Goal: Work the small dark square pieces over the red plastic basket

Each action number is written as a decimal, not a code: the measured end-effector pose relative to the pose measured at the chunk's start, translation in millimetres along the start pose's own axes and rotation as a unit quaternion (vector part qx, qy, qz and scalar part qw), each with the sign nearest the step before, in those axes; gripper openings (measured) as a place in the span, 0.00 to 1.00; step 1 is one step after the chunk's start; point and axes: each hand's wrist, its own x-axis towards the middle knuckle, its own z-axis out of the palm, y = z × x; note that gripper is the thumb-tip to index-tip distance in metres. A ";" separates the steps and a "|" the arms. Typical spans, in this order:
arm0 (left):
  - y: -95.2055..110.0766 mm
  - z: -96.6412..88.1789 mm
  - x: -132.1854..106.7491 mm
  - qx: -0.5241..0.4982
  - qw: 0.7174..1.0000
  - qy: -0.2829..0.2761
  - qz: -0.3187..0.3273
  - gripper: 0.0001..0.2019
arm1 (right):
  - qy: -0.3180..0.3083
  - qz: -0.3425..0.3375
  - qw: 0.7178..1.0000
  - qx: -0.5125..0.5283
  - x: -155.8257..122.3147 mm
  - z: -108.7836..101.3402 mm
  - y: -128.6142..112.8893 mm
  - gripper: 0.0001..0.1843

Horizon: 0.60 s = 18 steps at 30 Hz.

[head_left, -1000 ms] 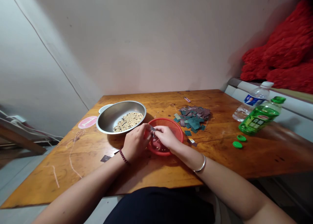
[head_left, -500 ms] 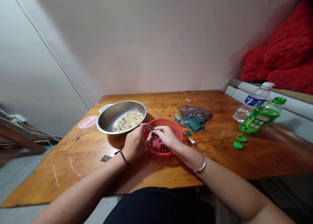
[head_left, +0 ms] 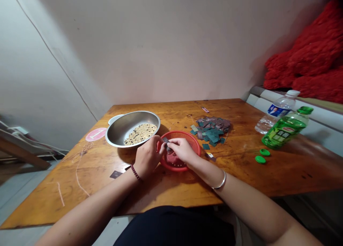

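Observation:
My left hand (head_left: 148, 153) and my right hand (head_left: 182, 151) meet over a red plastic basket (head_left: 197, 142). Between their fingertips they pinch a small dark piece of cloth (head_left: 167, 144), which looks folded or rolled; whether anything is inside it I cannot tell. Several pale bead-like bits lie in the near part of the basket. Just beyond my left hand stands a steel bowl (head_left: 115, 133) holding many pale and dark grains (head_left: 142, 133). To the right of the basket spreads a heap of dark green and brown-purple cloth squares (head_left: 213, 128).
A clear bottle (head_left: 278, 110) and a green-labelled bottle (head_left: 288, 128) stand at the right, near two green caps (head_left: 260, 159). Loose string (head_left: 77, 171) and a pink disc marked 1 (head_left: 95, 134) lie left. Red fluffy material (head_left: 316, 56) is piled behind the bottles.
The dark cloth piece has turned in my fingers and now looks more tightly rolled and upright. Both hands stay almost in the same place over the basket.

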 end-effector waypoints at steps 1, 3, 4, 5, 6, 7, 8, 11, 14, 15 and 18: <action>0.4 -0.4 0.1 -0.001 1.000 0.002 -0.002 0.09 | 0.001 0.002 1.000 0.001 -0.2 0.2 -0.7 0.11; 1.3 -1.1 0.3 -0.004 1.000 0.006 -0.004 0.09 | 0.006 0.006 1.000 0.000 -0.4 0.4 -1.6 0.11; 1.6 -1.4 0.4 -0.007 1.000 0.008 -0.003 0.08 | 0.009 0.005 1.000 -0.002 -0.3 0.4 -1.7 0.11; 1.9 -1.7 0.4 -0.010 1.000 0.009 -0.002 0.08 | 0.013 0.003 1.000 -0.006 -0.1 0.2 -1.4 0.12; 2.2 -2.0 0.4 -0.013 1.000 0.009 0.001 0.08 | 0.017 -0.003 1.000 -0.012 0.2 0.0 -0.8 0.13; 2.4 -2.2 0.4 -0.017 1.000 0.008 0.003 0.08 | 0.021 -0.010 1.000 -0.020 0.6 -0.3 0.1 0.15; 2.6 -2.4 0.4 -0.022 1.000 0.009 0.006 0.08 | 0.024 -0.017 0.999 -0.029 1.0 -0.6 1.2 0.16; 2.7 -2.5 0.3 -0.036 0.999 0.017 0.013 0.09 | 0.026 -0.024 0.998 -0.049 2.0 -1.5 3.9 0.18; 1.9 -2.1 0.2 -0.038 0.999 0.027 0.016 0.09 | 0.025 -0.019 0.998 -0.051 2.0 -2.0 4.8 0.17; 1.5 -1.8 0.2 -0.038 0.999 0.030 0.017 0.09 | 0.025 -0.020 0.998 -0.054 1.8 -2.0 4.9 0.17; 0.3 -1.0 -0.1 -0.049 0.998 0.030 0.026 0.08 | 0.034 -0.023 0.997 -0.070 1.4 -2.2 6.3 0.18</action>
